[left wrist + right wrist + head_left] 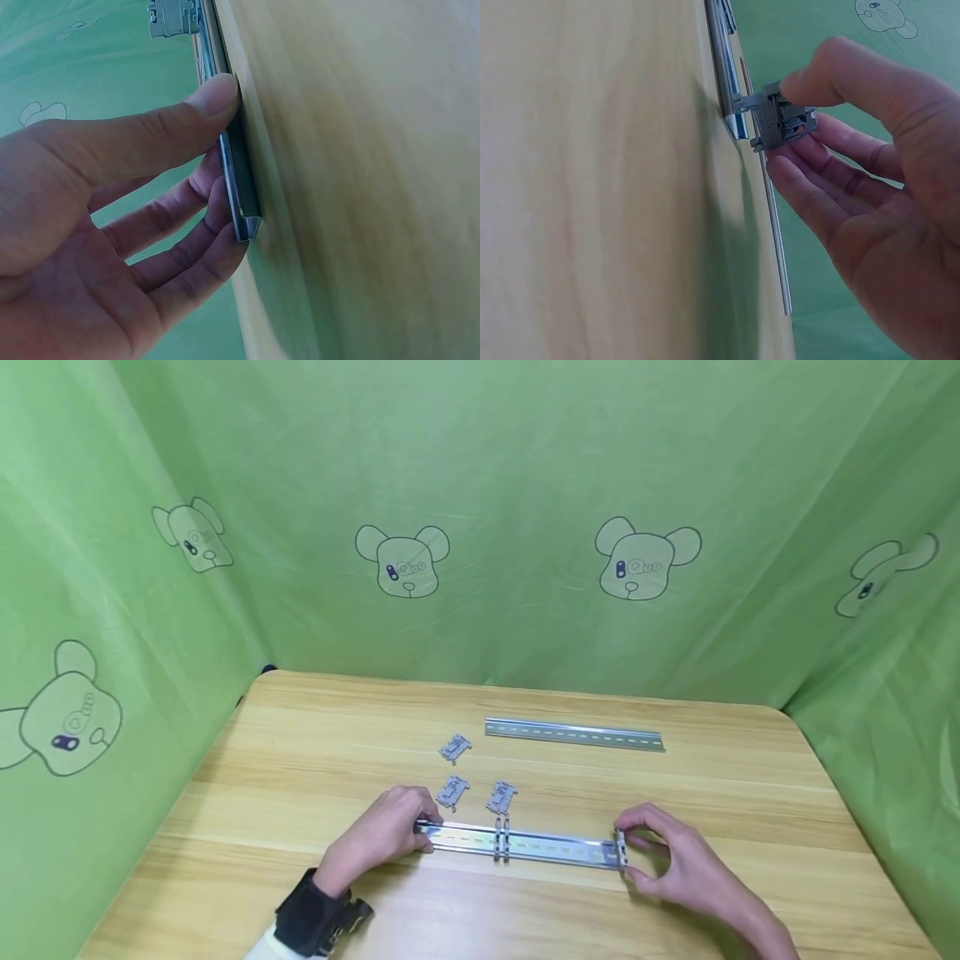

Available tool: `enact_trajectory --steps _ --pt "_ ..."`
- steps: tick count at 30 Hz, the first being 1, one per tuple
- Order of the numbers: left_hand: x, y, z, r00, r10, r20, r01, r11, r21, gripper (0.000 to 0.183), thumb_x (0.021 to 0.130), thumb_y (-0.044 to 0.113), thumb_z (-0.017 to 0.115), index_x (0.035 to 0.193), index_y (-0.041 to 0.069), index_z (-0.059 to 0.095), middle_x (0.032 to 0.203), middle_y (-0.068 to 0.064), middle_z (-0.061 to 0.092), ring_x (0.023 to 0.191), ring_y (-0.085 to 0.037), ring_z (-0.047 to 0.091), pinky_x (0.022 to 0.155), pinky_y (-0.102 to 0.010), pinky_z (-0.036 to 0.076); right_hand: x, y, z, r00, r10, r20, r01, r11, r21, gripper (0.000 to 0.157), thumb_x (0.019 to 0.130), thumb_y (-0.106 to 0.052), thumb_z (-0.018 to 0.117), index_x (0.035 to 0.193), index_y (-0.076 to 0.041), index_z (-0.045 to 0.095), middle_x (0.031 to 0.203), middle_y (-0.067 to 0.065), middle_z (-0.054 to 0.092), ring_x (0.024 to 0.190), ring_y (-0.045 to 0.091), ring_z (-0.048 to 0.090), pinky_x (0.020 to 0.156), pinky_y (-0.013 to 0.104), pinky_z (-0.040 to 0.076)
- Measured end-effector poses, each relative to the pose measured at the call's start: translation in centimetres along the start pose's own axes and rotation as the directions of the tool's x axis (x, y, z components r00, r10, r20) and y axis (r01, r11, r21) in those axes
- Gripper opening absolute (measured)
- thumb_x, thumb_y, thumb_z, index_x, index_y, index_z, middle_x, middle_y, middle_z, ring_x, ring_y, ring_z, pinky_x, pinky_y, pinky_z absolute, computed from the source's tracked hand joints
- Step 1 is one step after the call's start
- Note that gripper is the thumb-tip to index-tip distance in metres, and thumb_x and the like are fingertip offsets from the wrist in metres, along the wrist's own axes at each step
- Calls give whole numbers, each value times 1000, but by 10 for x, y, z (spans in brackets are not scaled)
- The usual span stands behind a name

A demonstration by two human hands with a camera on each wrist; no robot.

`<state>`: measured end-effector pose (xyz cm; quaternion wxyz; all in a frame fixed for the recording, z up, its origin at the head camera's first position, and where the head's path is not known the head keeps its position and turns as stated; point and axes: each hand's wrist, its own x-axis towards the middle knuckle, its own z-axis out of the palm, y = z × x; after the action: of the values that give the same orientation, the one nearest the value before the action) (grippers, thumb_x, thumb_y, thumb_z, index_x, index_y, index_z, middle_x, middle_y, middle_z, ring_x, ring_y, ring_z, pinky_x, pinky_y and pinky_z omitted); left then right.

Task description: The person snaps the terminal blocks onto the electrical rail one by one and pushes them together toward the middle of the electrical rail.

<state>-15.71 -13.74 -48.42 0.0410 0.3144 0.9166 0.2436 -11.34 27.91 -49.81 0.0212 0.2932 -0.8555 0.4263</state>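
Note:
A slotted metal DIN rail (555, 847) lies lengthwise near the front of the table. My left hand (390, 827) grips its left end, thumb on the near edge and fingers on the far edge in the left wrist view (150, 195). Two grey terminal blocks (502, 839) stand side by side on the rail, left of its middle. At the right end, my right hand (671, 860) pinches another grey terminal block (776, 120) between thumb and fingers. That block is upright against the rail end; whether it is seated there I cannot tell.
Several loose parts lie beyond the rail: grey terminal blocks flat at the left (455, 748), nearer (452, 792) and beside it (502, 797). A second DIN rail (574, 734) rests farther back on the wooden table (300, 735). Green curtains (517, 635) enclose the back and sides.

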Motion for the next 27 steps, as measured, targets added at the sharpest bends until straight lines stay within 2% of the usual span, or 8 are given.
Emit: enact_trajectory --steps 9,16,21,27 --pt "0 1 0 1000 3 5 -3 1000 0 30 67 12 85 95 7 76 95 -4 73 85 -18 67 77 -31 59 -6 2 2 1000 10 -12 -10 1000 -1 60 58 12 82 113 3 60 113 13 62 103 30 64 86 30 55" --pt "0 1 -1 1000 5 5 -5 1000 1 30 68 12 85 95 6 76 95 -5 73 85 -18 67 76 -32 59 -7 4 4 999 14 -29 -12 999 36 60 57 13 82 112 3 60 113 14 62 102 32 64 86 29 55" --pt "0 2 -2 1000 2 2 -2 1000 3 30 68 12 85 95 7 76 94 -4 73 84 -18 67 75 -31 59 -4 2 6 1000 17 -9 -16 996 84 58 60 12 82 112 2 60 113 15 62 105 32 63 88 31 54" --pt "1 1 -1 1000 3 1 -3 1000 2 29 68 12 85 95 7 76 93 -4 73 83 -18 67 73 -30 59 2 0 13 999 -24 -24 26 996 80 60 58 14 83 112 3 59 112 17 61 102 34 63 86 33 55"
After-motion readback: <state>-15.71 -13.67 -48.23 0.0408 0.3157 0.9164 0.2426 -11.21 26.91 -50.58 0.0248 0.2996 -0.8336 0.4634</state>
